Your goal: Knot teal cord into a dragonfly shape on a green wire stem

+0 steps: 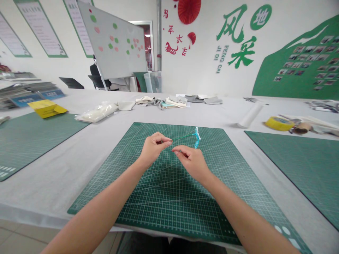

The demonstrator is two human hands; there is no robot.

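Bare forearms come in closest, the left forearm (97,208) and the right forearm (238,206) slanting inward until the hands nearly meet. At the left hand (151,150), thumb and forefinger are pressed together on the end of a thin green stem (185,136), wire or thread, too fine to tell. From that grip the stem runs rightward and slightly away from the camera, its long axis almost level across the view. At its far end sits a blue-and-white ornament (197,134), pale bead-like bits above and a blue part hanging below. The right hand (192,161) is the nearer one to this ornament, its knuckles just below the blue part, yet its fingertips point back left, near the stem's held end. Its thumb and forefinger are drawn close; whether they pinch anything, I cannot tell.

Underneath lies a gridded green cutting mat (159,215), squared to the near edge of a desk (45,201) covered in pale cloth. More mats flank it, with a yellow packet (47,108) on the left one. Farther back are a clear plastic bag (97,113), fabric pieces (176,102), a white roll (251,115) and yellow tape (278,123). Beyond stands a whiteboard (122,56), beside a wall with red paper fans (189,10).
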